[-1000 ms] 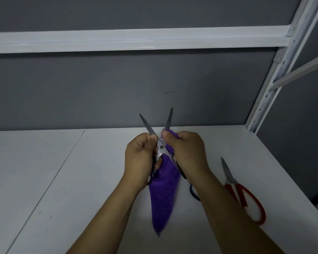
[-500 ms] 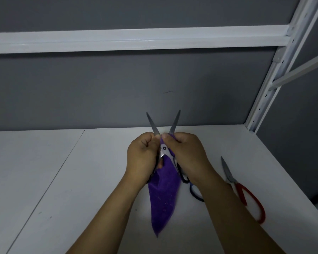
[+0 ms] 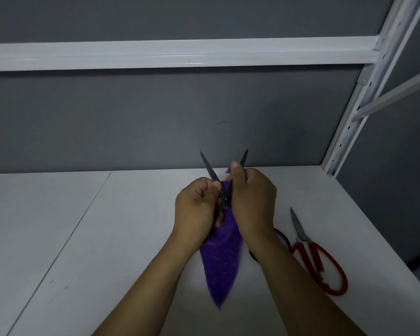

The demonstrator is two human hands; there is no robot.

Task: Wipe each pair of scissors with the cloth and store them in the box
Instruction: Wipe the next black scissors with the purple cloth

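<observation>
Just short of the back edge of the worktop [image 3: 83, 238], the open scissors [image 3: 207, 166] are gripped by the left hand [image 3: 197, 209], and the purple cloth [image 3: 220, 263] is pinched round one blade by the right hand [image 3: 252, 202], it seems. A finger could easily get nicked if the cloth slips off.

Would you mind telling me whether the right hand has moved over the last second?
Yes. The right hand has slid up the scissors toward the wall; its thumb now crosses the table's back edge, which it stayed below before.
</observation>
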